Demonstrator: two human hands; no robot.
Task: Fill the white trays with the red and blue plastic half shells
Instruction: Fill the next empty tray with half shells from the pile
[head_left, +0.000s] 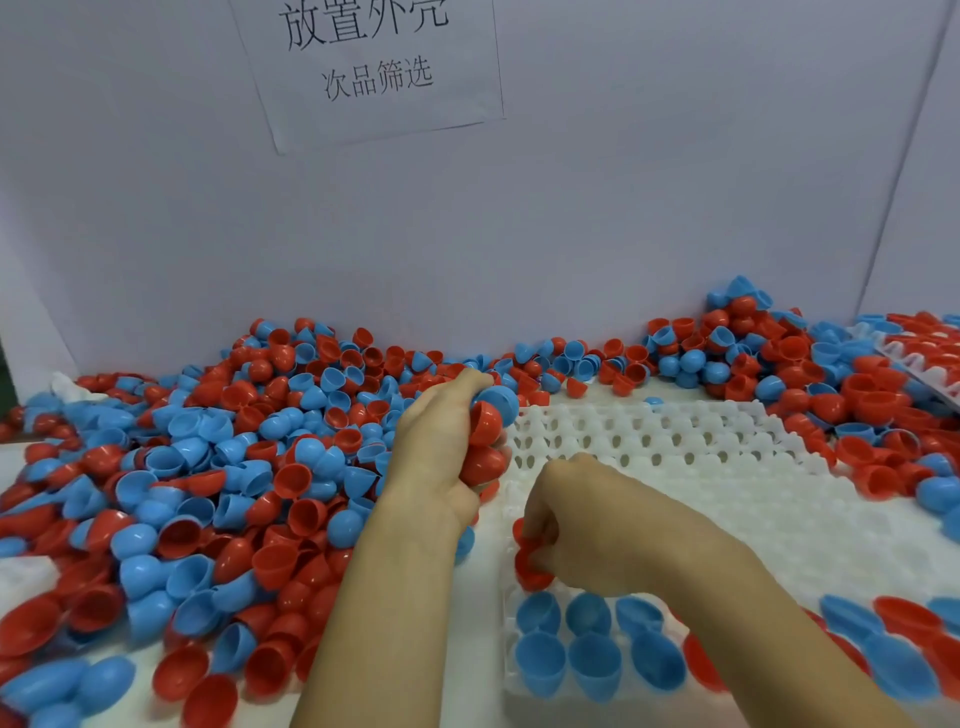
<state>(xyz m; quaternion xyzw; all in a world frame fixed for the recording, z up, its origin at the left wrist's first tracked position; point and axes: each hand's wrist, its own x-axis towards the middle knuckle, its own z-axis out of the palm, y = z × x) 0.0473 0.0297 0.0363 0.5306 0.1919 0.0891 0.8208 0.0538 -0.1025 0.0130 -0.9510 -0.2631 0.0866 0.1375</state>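
1. Red and blue plastic half shells (208, 467) lie heaped across the left and far side of our white worktop (10, 457), reaching the grey partition wall (623, 234) behind, where a printed paper sign (374, 73) hangs.
2. Our white moulded plastic tray (701, 457) sits right of centre, most of its cups bare; blue shells (592, 660) fill the two nearest rows at its near left corner, open side up.
3. Our left hand (441, 441) reaches forward from the lower middle, forearm angled up and slightly right, poised at the tray's left edge beside the heap.
4. Its fingers are curled round a stack of shells: a blue one (498, 402) on top, red ones (483, 441) beneath.
5. Our right hand (576, 519) comes in from the lower right, wrist bent, knuckles up, low over the tray's near left part.
6. Its fingers are bunched downward, pinching a red half shell (530, 564) at a cup just beyond the blue rows.
7. We cannot tell whether that shell is seated in its cup.
8. More shells lie along the tray's right side, and a second filled tray (924, 353) shows at the far right.
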